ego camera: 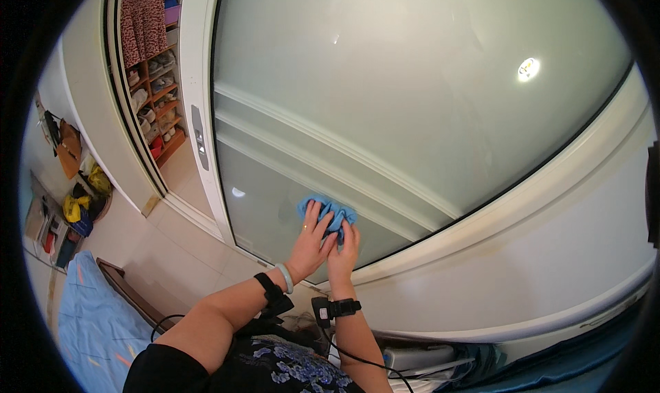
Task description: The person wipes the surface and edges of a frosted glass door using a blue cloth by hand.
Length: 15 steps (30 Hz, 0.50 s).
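Observation:
A crumpled blue cloth (330,211) lies pressed against the frosted glass panel (381,83) of a sliding door. My left hand (311,238), with a ring and a pale bangle at the wrist, spreads its fingers over the cloth's left part. Close beside it, my right hand (344,251) grips the cloth's lower right part, and the two thumbs meet. Both hands sit low on the glass, just below pale horizontal bands (330,161). Part of the cloth is hidden under the fingers.
The white door frame (198,58) carries a recessed handle (199,137). Through the opening at left stands a shoe rack (160,94). Bags (77,207) lie on the left floor, near a bed with a blue cover (98,310). A cable (356,354) hangs from my right wrist strap.

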Available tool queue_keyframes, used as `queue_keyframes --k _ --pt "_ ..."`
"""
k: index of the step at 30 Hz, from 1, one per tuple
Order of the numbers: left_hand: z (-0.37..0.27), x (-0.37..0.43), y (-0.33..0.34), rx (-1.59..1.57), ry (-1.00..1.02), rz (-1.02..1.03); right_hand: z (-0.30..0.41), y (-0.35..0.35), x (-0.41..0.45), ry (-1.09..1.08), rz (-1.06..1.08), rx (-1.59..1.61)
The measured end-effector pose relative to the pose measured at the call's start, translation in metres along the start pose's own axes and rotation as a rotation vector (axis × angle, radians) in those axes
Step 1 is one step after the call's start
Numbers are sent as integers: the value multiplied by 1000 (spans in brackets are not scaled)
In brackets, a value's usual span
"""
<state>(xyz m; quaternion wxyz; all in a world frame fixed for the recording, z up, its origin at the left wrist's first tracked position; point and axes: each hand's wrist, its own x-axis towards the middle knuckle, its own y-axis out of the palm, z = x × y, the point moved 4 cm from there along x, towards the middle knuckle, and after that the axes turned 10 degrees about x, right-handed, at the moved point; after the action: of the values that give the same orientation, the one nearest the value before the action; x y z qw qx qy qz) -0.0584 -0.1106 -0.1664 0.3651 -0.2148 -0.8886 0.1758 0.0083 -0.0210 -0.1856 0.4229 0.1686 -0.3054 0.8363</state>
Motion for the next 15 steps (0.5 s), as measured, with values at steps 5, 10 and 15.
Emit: queue_keyframes --k 5,10,15 --pt "-43 46 -43 6 120 -179 56 -14 38 -37 -18 306" --pt "-52 80 -57 52 165 -361 95 -21 73 -171 -61 174" --pt "-26 75 -33 234 148 -334 68 -7 73 -218 -49 53"
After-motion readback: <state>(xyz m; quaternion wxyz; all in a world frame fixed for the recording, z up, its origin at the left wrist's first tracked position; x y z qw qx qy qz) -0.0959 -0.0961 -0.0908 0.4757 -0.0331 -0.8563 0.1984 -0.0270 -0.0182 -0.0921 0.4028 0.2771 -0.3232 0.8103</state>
